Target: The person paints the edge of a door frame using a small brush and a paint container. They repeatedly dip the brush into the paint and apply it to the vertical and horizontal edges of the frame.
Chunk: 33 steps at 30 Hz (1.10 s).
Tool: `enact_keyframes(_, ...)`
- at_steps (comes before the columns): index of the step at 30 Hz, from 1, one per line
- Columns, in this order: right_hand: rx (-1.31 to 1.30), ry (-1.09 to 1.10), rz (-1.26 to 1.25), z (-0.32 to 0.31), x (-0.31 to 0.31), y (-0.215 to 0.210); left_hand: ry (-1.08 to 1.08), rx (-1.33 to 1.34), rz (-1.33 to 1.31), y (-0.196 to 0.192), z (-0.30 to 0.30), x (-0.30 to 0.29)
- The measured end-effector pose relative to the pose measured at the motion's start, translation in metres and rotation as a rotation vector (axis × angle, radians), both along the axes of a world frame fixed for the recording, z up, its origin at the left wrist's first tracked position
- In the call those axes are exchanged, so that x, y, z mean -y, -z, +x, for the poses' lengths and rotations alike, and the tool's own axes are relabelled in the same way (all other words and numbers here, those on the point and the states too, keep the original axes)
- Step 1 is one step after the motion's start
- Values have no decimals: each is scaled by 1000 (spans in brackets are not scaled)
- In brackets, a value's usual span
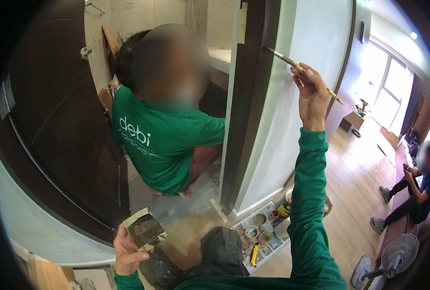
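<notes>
Up at the dark door frame (246, 96), the right hand (312, 94) is pinching a light, stiff brush (299, 67) mid-handle; the left hand (128, 249) is clasping a smeared palette (146, 230).

We see a co-worker in a green shirt (161, 140) crouching in the far doorway, another person (415, 191) seated at the far right, a standing fan (393, 258) near them, and small paint cans (259, 232) on the floor.
</notes>
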State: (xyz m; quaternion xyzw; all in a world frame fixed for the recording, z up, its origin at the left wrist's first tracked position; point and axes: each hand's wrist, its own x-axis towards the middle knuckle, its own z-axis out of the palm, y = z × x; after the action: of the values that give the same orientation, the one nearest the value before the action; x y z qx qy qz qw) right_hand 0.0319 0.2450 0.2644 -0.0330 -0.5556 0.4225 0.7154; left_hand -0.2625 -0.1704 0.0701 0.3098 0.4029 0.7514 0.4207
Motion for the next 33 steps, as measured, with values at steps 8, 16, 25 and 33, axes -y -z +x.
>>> enact_keyframes(8,-3,24,-11,-2,-2,6,0,-5,-3,2,0,0)
enact_keyframes(16,16,23,-54,2,0,25,-7,-14,-10,0,1,1)
enact_keyframes(25,-9,31,21,-1,0,9,-8,-62,-28,1,1,0)
enact_keyframes(33,18,22,-24,0,3,28,-2,-18,-16,2,1,2)
